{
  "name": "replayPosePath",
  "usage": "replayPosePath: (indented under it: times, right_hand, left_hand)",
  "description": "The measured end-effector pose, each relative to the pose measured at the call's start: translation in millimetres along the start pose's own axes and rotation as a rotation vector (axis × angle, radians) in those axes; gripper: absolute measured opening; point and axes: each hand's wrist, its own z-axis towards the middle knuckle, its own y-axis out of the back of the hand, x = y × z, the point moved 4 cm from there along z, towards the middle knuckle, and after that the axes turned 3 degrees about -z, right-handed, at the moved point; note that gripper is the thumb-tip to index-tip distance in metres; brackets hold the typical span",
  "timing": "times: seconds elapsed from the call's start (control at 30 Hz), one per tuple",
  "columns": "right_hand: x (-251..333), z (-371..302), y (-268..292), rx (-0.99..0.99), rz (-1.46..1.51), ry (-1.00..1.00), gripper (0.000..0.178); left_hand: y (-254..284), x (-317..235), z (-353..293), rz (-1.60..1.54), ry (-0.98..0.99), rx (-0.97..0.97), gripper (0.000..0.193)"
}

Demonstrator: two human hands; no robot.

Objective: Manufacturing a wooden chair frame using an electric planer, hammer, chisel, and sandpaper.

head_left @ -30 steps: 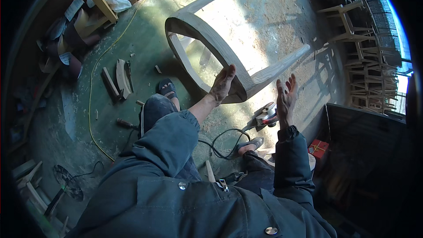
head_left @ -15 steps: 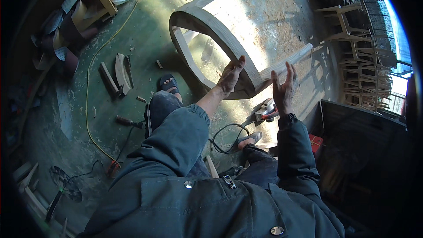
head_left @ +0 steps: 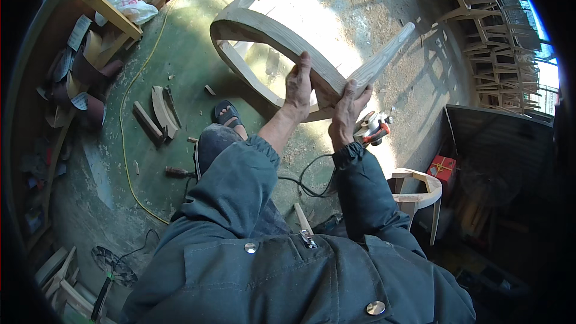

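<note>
A bare wooden chair frame [head_left: 282,35], a rounded seat ring with tapered legs, is held up in front of me. Its legs point away from me; one runs off the top edge, another slants up to the right. My left hand [head_left: 298,87] is closed on the near side of the ring, thumb lying along its outer face. Close to the corner where the right leg joins, my right hand [head_left: 348,111] grips the frame, its thumb on the wood and its other fingers partly hidden behind.
An orange and grey power tool [head_left: 373,128] lies beyond my right wrist, its black cable looping on the floor. A smaller wooden frame [head_left: 414,195] stands at right. Curved offcuts [head_left: 163,111] lie left, near a yellow cord [head_left: 123,138]. Chair frames [head_left: 489,42] are stacked far right.
My right hand has moved left and closed on the frame's corner; before, it was open beside the leg. The frame has shifted slightly left, with my left hand still on it.
</note>
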Motion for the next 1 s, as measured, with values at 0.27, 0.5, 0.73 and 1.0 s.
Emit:
replayPosePath:
  times: [0.27,0.5,0.73,1.0]
  right_hand:
    - [7,268,132,-0.033,-0.367,0.306,0.071]
    - [-18,169,142,-0.154,0.226,-0.158,0.059]
    - [-64,-98,142,0.794,-0.278,-0.458,0.066]
    - [-54,-190,215,0.918,-0.524,-0.156,0.057]
  left_hand:
    - [-93,123,-53,0.377,0.016,0.493,0.057]
    - [-3,-76,13,0.453,-0.62,-0.266,0.064]
    - [80,-24,115,0.644,-0.168,-0.037,0.069]
    - [75,47,5,0.652,0.033,-0.554,0.107]
